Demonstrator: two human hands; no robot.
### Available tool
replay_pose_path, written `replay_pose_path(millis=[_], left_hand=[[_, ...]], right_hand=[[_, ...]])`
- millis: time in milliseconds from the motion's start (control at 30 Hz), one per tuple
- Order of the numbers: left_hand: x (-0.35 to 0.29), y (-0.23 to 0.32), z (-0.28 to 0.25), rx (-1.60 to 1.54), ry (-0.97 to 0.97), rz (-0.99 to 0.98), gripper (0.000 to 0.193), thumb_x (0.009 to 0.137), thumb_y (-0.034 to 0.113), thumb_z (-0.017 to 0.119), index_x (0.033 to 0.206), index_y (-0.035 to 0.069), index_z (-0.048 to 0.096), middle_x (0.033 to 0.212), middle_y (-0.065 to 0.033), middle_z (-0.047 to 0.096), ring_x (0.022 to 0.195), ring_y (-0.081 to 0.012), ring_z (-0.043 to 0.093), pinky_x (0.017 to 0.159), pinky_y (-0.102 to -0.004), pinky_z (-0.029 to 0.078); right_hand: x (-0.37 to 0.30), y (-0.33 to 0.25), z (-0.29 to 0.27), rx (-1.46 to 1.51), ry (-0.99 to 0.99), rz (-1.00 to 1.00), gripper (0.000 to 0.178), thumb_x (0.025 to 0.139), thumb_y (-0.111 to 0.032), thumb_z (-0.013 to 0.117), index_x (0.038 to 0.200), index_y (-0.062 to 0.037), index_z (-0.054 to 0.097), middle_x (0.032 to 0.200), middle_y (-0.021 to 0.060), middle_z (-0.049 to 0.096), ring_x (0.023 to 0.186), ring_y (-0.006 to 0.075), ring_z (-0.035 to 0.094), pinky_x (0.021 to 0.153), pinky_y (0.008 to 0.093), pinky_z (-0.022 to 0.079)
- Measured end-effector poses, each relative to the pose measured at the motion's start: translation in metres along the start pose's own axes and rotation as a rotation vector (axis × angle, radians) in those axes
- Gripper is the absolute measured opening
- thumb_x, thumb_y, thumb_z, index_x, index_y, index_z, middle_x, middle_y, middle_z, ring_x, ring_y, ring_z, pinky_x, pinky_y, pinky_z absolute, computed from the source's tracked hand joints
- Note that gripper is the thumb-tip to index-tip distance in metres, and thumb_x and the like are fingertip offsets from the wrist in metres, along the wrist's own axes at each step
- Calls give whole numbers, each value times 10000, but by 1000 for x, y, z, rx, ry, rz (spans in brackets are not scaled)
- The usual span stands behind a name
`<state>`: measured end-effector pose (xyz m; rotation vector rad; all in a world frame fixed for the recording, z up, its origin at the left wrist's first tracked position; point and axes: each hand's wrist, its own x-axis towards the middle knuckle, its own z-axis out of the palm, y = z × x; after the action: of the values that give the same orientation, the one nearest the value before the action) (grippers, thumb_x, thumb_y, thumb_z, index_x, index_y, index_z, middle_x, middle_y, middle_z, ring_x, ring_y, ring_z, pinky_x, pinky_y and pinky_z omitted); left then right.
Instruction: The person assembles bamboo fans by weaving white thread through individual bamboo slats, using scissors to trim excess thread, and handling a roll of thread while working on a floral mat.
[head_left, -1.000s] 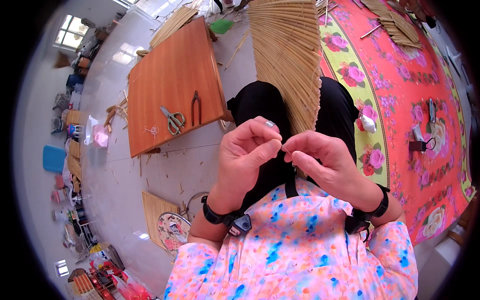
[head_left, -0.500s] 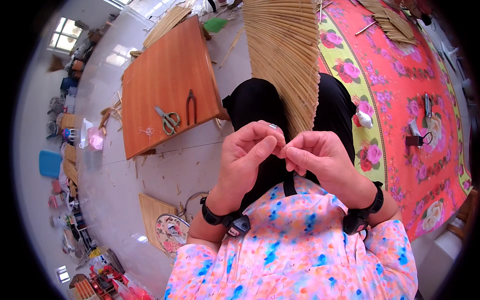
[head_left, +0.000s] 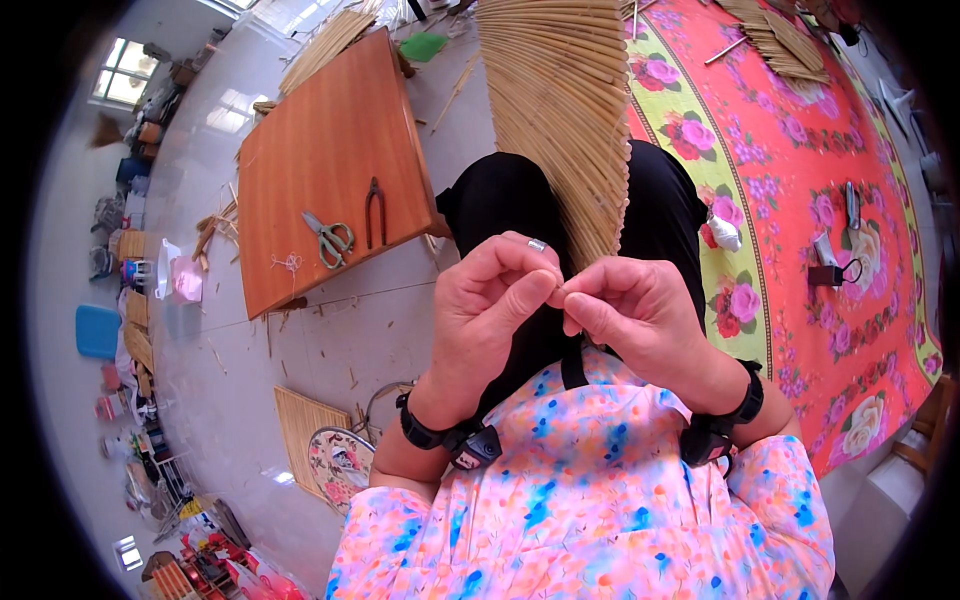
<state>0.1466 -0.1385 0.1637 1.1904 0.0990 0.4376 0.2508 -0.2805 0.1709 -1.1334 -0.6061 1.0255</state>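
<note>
Both hands meet above my lap, thumb and forefinger of each pinched together. My left hand (head_left: 493,293) wears a silver band on one finger. Its fingertips touch those of my right hand (head_left: 628,308). What lies between the fingertips is too small to make out. Just beyond them a fan-shaped piece of thin bamboo strips (head_left: 560,110) rests between my knees, its narrow end toward me and its scalloped edge on the right. My knees are in black trousers (head_left: 505,195).
At the left stands a low wooden table (head_left: 330,160) with green-handled scissors (head_left: 328,240), pliers (head_left: 375,213) and a tangle of white thread (head_left: 288,262). A red floral cloth (head_left: 790,260) spreads at the right, bearing a small black box (head_left: 826,275) and bamboo pieces (head_left: 785,50). A woven board (head_left: 310,430) lies lower left.
The view has shifted slightly, so the surroundings sit a little further left. My hands keep their fingertip-to-fingertip pinch with hardly any movement.
</note>
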Motion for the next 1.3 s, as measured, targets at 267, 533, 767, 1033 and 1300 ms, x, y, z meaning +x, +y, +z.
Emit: replay_pose_path(millis=[267, 533, 767, 1033, 1300], left_hand=[[1, 1, 4, 46, -15, -15, 59, 910, 28, 567, 926, -28, 560, 880, -51, 548, 787, -99, 568, 726, -220, 471], [3, 1, 7, 89, -18, -44, 64, 906, 12, 567, 950, -34, 560, 886, -71, 580, 767, -115, 591, 705, -231, 489], [15, 2, 12, 182, 122, -35, 60, 912, 51, 541, 906, -8, 549, 765, -103, 592, 671, -153, 582, 622, -257, 497], [27, -4, -4, 204, 169, -1, 80, 929, 88, 538, 927, 8, 546, 815, -96, 589, 679, -132, 574, 624, -237, 498], [38, -5, -19, 301, 293, -62, 60, 910, 62, 537, 893, 4, 529, 779, -90, 569, 652, -141, 551, 590, -253, 484]], right_hand=[[-2, -7, -5, 35, -58, 52, 137, 902, -81, 595, 930, 47, 633, 787, 32, 633, 728, 67, 598, 645, 205, 486], [-7, -12, -21, -56, -117, 126, 152, 906, -114, 598, 921, 29, 648, 732, 8, 627, 676, 44, 569, 596, 192, 457], [-12, -28, -83, -275, -25, 73, 153, 905, -131, 593, 899, 5, 664, 721, 19, 639, 646, 66, 584, 555, 199, 455], [10, 34, -324, -227, 800, 22, 182, 903, -199, 563, 922, -44, 656, 766, 14, 632, 604, 62, 528, 541, 202, 421], [-24, 226, -461, -843, 926, 778, 689, 663, -532, 745, 1127, -43, 604, 1118, 205, 607, 1086, 324, 574, 908, 422, 458]])
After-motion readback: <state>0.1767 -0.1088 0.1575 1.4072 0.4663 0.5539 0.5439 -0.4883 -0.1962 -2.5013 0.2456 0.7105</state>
